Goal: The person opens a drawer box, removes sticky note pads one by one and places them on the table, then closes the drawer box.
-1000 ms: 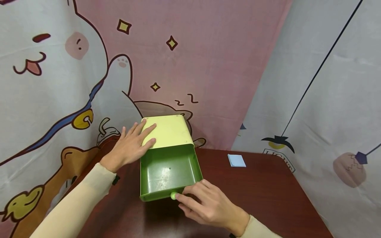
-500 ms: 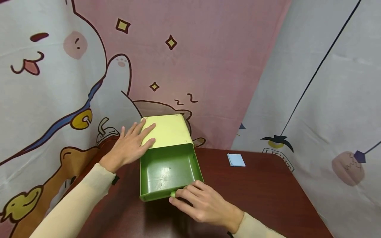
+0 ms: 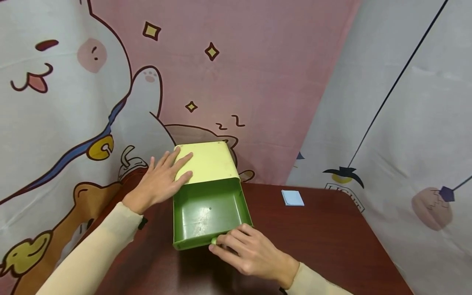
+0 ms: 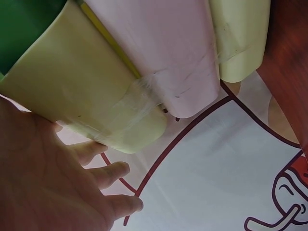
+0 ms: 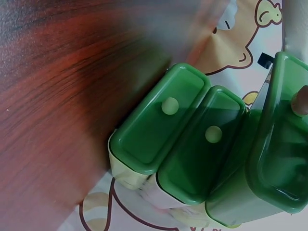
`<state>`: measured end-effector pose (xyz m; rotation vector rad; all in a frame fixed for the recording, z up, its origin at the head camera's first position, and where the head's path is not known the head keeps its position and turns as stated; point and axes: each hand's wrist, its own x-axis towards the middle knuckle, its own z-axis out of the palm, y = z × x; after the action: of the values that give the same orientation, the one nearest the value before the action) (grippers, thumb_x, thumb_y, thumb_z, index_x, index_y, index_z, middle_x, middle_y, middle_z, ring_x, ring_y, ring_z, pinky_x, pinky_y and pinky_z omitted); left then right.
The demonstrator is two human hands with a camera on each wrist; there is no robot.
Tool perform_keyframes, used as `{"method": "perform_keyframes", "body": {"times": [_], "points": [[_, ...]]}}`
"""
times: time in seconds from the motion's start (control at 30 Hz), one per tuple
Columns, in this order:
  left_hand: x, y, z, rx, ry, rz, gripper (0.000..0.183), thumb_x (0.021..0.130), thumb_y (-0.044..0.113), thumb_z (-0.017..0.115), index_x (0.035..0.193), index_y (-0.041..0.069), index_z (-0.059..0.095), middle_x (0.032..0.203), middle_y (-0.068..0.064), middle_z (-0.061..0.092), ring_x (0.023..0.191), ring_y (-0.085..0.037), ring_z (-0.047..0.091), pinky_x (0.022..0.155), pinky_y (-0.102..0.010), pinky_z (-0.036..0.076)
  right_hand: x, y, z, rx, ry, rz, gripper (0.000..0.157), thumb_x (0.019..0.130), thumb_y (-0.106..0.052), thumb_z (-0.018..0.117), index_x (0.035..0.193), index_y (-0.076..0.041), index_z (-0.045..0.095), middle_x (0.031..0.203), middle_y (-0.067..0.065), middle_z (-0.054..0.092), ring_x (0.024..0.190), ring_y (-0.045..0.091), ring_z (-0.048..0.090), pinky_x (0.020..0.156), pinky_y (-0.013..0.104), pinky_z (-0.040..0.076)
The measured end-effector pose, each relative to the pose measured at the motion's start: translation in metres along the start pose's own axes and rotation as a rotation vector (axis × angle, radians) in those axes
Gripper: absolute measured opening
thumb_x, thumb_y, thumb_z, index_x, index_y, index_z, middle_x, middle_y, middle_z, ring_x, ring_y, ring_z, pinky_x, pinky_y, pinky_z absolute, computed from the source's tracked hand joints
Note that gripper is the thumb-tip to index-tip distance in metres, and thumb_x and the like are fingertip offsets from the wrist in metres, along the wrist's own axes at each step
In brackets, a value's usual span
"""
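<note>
A small stacked drawer cabinet (image 3: 208, 163) with a pale yellow top stands toward the back of the table. Its green top drawer (image 3: 206, 213) is pulled well out, and no objects show inside. Spread and straight, the fingers of my left hand (image 3: 158, 180) rest on the left part of the cabinet's top. At the drawer's front, my right hand (image 3: 254, 254) pinches the round light green drawer knob (image 3: 214, 241) between thumb and fingers. The right wrist view shows two lower drawers (image 5: 149, 125) closed, each with its own knob.
A light blue pad of sticky notes (image 3: 293, 198) lies on the dark red-brown table (image 3: 313, 237), right of the cabinet. A cartoon-printed cloth (image 3: 258, 82) hangs close behind. Clear tape (image 4: 139, 101) runs across the cabinet's yellow and pink casings.
My right hand has shifted slightly left, and its thumb and fingers have closed round the knob. The left hand and the pulled-out drawer look unmoved.
</note>
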<state>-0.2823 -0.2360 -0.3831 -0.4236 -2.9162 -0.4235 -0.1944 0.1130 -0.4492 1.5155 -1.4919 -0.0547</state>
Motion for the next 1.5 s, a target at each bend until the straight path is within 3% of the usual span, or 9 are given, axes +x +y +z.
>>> {"method": "perform_keyframes", "body": {"times": [0.27, 0.53, 0.83, 1.13, 1.5], "points": [[0.001, 0.002, -0.001, -0.005, 0.014, 0.009, 0.077, 0.12, 0.075, 0.03, 0.188, 0.041, 0.019, 0.2, -0.011, 0.005, 0.183, -0.055, 0.007, 0.139, -0.089, -0.002, 0.002, 0.005, 0.001, -0.028, 0.041, -0.045, 0.03, 0.119, -0.011, 0.062, 0.132, -0.019, 0.089, 0.124, -0.002, 0.084, 0.094, 0.009, 0.071, 0.081, 0.022, 0.051], [0.004, 0.003, 0.0, -0.021, 0.017, 0.021, 0.078, 0.12, 0.076, 0.032, 0.188, 0.041, 0.022, 0.199, -0.012, 0.007, 0.183, -0.054, 0.009, 0.139, -0.089, -0.001, 0.003, 0.005, -0.003, -0.031, 0.032, -0.038, 0.031, 0.119, -0.01, 0.061, 0.131, -0.019, 0.089, 0.124, -0.003, 0.085, 0.097, 0.008, 0.073, 0.082, 0.022, 0.053], [0.005, 0.004, -0.002, -0.018, 0.032, 0.028, 0.078, 0.12, 0.076, 0.033, 0.188, 0.039, 0.024, 0.199, -0.014, 0.009, 0.183, -0.055, 0.009, 0.139, -0.089, 0.0, 0.012, 0.017, -0.005, -0.046, 0.088, -0.037, 0.031, 0.12, -0.012, 0.06, 0.127, -0.019, 0.09, 0.119, -0.002, 0.085, 0.091, 0.008, 0.072, 0.079, 0.022, 0.051], [-0.004, 0.002, 0.004, -0.031, 0.025, 0.016, 0.078, 0.12, 0.075, 0.034, 0.188, 0.038, 0.026, 0.199, -0.014, 0.01, 0.183, -0.055, 0.01, 0.139, -0.09, 0.001, 0.019, 0.014, -0.002, 0.008, 0.064, 0.024, 0.029, 0.12, -0.01, 0.062, 0.131, -0.016, 0.088, 0.122, 0.001, 0.084, 0.092, 0.01, 0.073, 0.081, 0.021, 0.054], [-0.002, 0.0, 0.001, -0.032, 0.033, 0.015, 0.078, 0.12, 0.075, 0.034, 0.188, 0.038, 0.025, 0.199, -0.014, 0.009, 0.183, -0.054, 0.01, 0.139, -0.09, 0.0, 0.022, 0.02, 0.007, 0.064, 0.018, 0.102, 0.034, 0.123, -0.006, 0.055, 0.134, -0.014, 0.086, 0.124, 0.004, 0.083, 0.099, 0.013, 0.077, 0.084, 0.023, 0.063]]}}
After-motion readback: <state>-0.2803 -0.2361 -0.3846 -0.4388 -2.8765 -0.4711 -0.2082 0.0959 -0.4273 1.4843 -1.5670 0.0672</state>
